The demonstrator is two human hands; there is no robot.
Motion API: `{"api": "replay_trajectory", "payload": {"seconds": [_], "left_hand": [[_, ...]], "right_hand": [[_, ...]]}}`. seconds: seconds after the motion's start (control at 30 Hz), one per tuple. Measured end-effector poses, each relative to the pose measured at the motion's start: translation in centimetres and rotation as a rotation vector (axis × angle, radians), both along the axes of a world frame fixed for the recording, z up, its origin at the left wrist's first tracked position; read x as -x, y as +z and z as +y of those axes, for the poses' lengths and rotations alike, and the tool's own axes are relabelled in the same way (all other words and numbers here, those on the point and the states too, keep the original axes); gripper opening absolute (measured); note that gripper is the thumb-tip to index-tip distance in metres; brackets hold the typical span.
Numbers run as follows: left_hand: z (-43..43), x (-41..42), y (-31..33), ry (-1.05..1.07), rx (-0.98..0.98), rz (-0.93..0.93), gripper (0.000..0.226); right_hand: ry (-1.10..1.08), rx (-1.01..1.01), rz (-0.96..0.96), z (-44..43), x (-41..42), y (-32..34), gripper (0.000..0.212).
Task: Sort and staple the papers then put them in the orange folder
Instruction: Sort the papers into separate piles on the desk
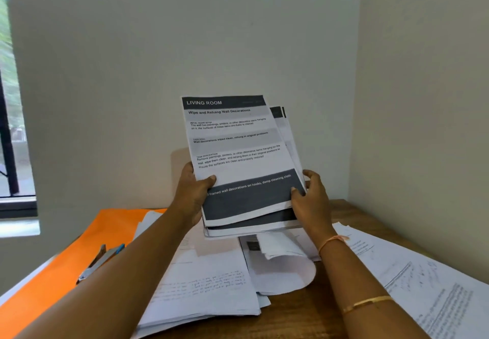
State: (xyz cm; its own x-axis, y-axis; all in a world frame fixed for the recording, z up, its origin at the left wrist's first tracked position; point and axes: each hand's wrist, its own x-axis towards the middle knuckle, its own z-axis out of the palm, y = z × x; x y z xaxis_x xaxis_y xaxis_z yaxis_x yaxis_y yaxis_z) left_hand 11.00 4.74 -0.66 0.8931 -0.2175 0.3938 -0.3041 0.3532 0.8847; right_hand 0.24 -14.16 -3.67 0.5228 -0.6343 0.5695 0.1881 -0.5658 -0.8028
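Two hands hold a sheaf of printed papers upright in the air above a wooden desk. The left hand has its grip clamped on the sheaf's lower left edge, thumb on the front page. The right hand grips the lower right edge, thumb on a dark band. The top page is headed "LIVING ROOM". Below the grip, loose papers lie spread on the desk. Down and left of the left grip lies the orange folder, a stapler resting on it.
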Motion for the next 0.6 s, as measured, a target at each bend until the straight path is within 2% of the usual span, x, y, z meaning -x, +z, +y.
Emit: {"api": "replay_trajectory", "payload": {"seconds": [0.13, 0.2, 0.37, 0.6], "left_hand": [[0.3, 0.3, 0.6, 0.058, -0.033, -0.097, 0.043], [0.6, 0.4, 0.7, 0.097, -0.057, -0.164, 0.042], [2.0, 1.3, 1.0, 0.233, -0.111, -0.296, 0.044], [5.8, 1.3, 0.2, 0.407, -0.173, -0.420, 0.047]], "right_hand": [[0.024, 0.029, 0.064, 0.3, -0.1, -0.6, 0.060], [0.088, -0.005, 0.049, 0.5, 0.0, -0.4, 0.060], [0.303, -0.133, -0.031, 2.5, 0.1, 1.0, 0.046], [0.406, -0.101, -0.092, 6.3, -0.6, 1.5, 0.026]]}}
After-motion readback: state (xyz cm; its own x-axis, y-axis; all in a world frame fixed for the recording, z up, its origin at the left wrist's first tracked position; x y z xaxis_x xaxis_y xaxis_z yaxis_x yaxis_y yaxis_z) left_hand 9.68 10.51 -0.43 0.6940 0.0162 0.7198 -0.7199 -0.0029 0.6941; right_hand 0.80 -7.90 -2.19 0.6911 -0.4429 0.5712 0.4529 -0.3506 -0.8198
